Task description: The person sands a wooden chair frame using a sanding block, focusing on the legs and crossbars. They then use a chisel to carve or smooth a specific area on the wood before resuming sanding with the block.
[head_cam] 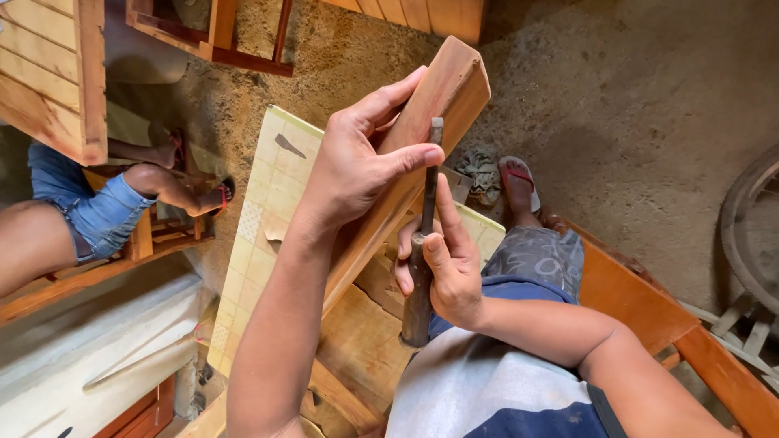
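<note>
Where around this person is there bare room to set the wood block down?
Bare dirt floor lies right of the wood block, beyond the sandalled foot. The pale board has some room. It is crowded where left hand and right hand grip the chisel.

I am looking down into a rough woodworking shop. The dirt floor (633, 105) is dusted with sawdust, unfinished wooden furniture frames (49, 73) stand around, a chisel (422, 243) is set against a wooden block (430, 105), and another person (89, 215) sits nearby.
</note>
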